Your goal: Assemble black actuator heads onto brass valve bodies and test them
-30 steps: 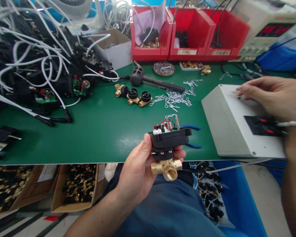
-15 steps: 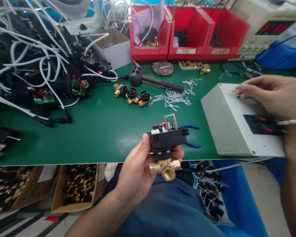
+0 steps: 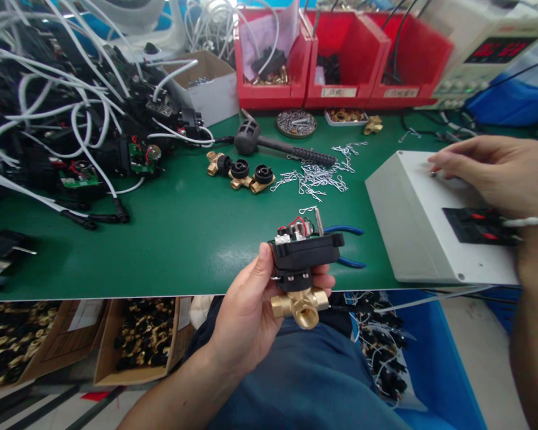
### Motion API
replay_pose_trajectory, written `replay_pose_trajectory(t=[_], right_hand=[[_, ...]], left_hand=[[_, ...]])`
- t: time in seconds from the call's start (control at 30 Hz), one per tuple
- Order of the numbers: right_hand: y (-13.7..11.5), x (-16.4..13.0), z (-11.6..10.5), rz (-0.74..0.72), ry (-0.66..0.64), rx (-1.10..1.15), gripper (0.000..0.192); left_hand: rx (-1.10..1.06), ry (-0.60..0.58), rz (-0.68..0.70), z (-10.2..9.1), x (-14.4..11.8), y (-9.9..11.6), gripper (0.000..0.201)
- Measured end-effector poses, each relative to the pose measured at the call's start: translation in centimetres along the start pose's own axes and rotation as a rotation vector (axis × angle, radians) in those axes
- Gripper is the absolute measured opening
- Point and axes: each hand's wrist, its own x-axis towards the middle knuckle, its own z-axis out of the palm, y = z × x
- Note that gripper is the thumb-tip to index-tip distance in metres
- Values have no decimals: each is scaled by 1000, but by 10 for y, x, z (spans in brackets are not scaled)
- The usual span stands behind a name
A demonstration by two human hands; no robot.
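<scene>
My left hand (image 3: pixel 251 304) is closed around a motorized brass valve (image 3: pixel 305 251), held upright in front of the bench edge. Its black actuator housing is uncovered, with a circuit board, red wires and a metal pin showing on top. Below, the brass three-way body has one port facing me. My right hand (image 3: pixel 488 170) rests over a grey control box (image 3: pixel 412 239), thumb and forefinger pinched on a small metal switch (image 3: pixel 434 174) that they mostly hide. A black and red wire terminal (image 3: pixel 475 224) sits on the box beneath my wrist.
Blue-handled pliers (image 3: pixel 352 261) lie behind the valve. Beyond are loose spring clips (image 3: pixel 318 179), a black mallet (image 3: pixel 251 137), brass valve bodies (image 3: pixel 241 173) and red bins (image 3: pixel 273 95). Cabled actuators (image 3: pixel 72 119) crowd the left. A power supply (image 3: pixel 470 71) stands back right.
Both hands and the valve stay practically in place. The red digits on the power supply display have changed.
</scene>
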Motion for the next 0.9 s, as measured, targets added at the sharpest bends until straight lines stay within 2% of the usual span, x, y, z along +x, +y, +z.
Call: replay_pose_trajectory(t=[0.17,0.37,0.53,0.73,0.8,0.9], right_hand=[[6,3,1,-55,0,15,44],[4,2,0,-10,-9,11,26],[7,4,2,-52,-10,10,30],[14,9,3,-62,-10,46,22],[12,9,2,-53,-17,53,22],[6,6,0,-13,-25,21,13]], left_hand=[[0,0,5,1,-1,0,47],[16,-10,8,-1,0,0,47],[13,-5,5,-1,0,0,45],[17,7,4,0,1,0,41],[-18,5,-41,0,0,2,39],[-146,-84,-182,0,-1,4,32]])
